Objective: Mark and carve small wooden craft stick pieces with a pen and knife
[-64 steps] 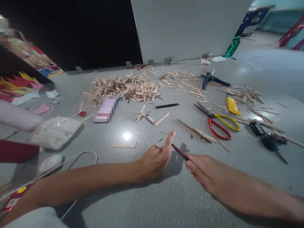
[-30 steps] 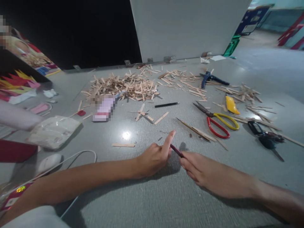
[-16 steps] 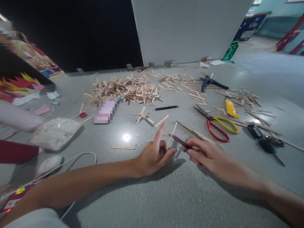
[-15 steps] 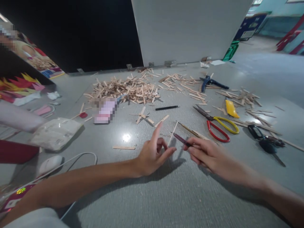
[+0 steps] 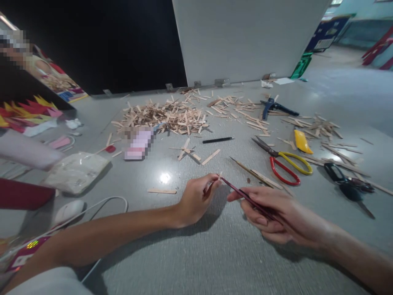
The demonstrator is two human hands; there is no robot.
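Note:
My left hand (image 5: 196,196) is closed in a pinch just left of my right hand. A small pale end of a thin stick (image 5: 220,175) shows at its fingertips; the rest is hidden. My right hand (image 5: 270,209) is closed around a slim dark red tool (image 5: 245,194), whose kind I cannot make out. The tool's tip meets or nearly meets the pale end at my left fingertips. Beyond my hands lie a flat wooden stick (image 5: 211,157) and crossed sticks (image 5: 186,150). A thin pointed brown tool (image 5: 245,167) lies ahead of my right hand.
A heap of wooden sticks (image 5: 166,116) lies toward the back. Red-and-yellow-handled scissors (image 5: 284,164), a yellow packet (image 5: 302,142), dark blue pliers (image 5: 276,107) and keys (image 5: 348,186) lie to the right. Leftward are a plastic bag (image 5: 78,172) and a white mouse (image 5: 69,212).
My left fingers have closed from a spread pose into a pinch, and the thin stick has turned mostly out of sight. My right hand has shifted and turned, showing more of the red tool.

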